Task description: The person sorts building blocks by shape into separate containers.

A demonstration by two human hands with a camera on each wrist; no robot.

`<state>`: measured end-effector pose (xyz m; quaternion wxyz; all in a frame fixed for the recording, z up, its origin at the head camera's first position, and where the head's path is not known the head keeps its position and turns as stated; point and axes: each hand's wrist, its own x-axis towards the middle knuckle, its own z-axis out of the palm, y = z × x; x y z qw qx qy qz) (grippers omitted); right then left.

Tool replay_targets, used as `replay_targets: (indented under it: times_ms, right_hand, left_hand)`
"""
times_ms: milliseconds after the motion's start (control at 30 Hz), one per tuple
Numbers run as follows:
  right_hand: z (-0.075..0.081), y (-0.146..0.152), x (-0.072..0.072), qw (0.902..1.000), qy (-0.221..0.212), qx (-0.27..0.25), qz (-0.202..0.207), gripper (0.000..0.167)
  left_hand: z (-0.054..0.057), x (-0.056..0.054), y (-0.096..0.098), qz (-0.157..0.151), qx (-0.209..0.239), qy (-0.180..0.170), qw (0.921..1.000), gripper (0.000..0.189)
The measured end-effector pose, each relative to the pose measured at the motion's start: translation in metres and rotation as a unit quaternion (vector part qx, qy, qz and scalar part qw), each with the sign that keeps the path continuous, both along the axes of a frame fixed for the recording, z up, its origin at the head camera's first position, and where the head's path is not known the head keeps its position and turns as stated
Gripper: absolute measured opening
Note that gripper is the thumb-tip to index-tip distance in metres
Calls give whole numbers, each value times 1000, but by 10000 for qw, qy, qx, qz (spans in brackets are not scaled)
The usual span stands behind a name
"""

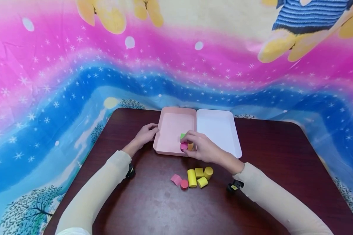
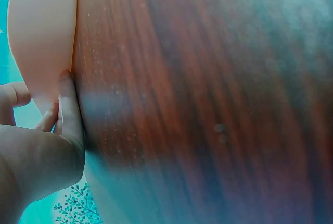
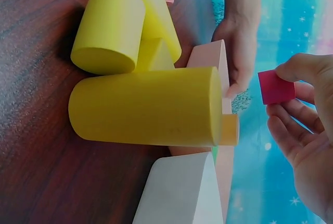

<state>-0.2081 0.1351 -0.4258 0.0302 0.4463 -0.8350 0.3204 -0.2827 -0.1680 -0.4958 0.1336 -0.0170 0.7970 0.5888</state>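
Note:
My right hand (image 1: 204, 147) pinches a deep pink cylinder block (image 3: 276, 87) between thumb and fingers, over the near right part of the pink tray (image 1: 176, 122). Close by the fingers, a green block (image 1: 182, 137) and an orange block (image 1: 190, 146) are in that tray, partly hidden by the hand. My left hand (image 1: 145, 133) touches the tray's left side, its fingers extended along the outer wall in the left wrist view.
A white tray (image 1: 219, 130) stands right beside the pink one. Nearer on the dark table (image 1: 141, 202) lie several yellow blocks (image 1: 192, 178), with a pink block (image 1: 176, 179) and a red cylinder block (image 1: 184, 184) to their left.

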Motion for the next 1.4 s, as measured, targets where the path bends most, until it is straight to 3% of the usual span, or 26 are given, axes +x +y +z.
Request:
replay_targets:
  times_ms: [267,600,1167,1400]
  right_hand:
    - [2,-5,-8,10000,14,13,-42,30]
    - [-3,-11,-17,9985,-456,155,-269,28]
    - [-13,-17,-36,9978,-360,256,-495,27]
    - [-19,-12,-40,9955,-540,340,-695,28]
  left_hand:
    - [0,0,0,11,-52,8,10000,51]
    - [-2,1,-2,19,-63,-73,10000,51]
    - [0,0,-1,44,-20,-4,10000,49]
    - [1,0,0,38,-10,-24,10000,49]
